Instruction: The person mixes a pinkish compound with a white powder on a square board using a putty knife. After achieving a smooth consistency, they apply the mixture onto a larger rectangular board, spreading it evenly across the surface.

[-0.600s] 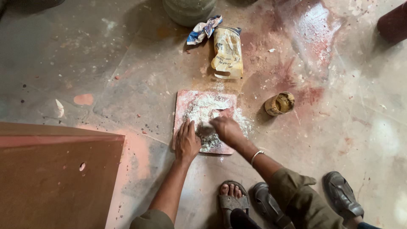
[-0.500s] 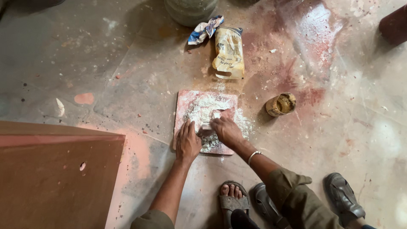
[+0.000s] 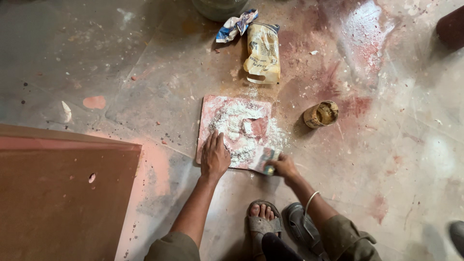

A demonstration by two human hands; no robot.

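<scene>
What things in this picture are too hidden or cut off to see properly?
All in the head view:
- Scraper blade: the right hand covers its handle.
- Round container: cut off by the top edge.
- Dark object: cut off by the right edge, kind unclear.
- Board: its near-left part lies under the left hand; white powder covers most of it.
- Small tin: contents too small to tell.

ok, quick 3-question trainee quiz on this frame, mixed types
1. True or false: the left hand lies flat on the square board.
2. What does the right hand hold? A) scraper blade B) brush C) tin
3. What lies spread over the board?

Key
1. True.
2. A: the scraper blade sits at the board's near right corner; the small tin stands apart on the floor.
3. White powder, below the yellowish bag.
</scene>
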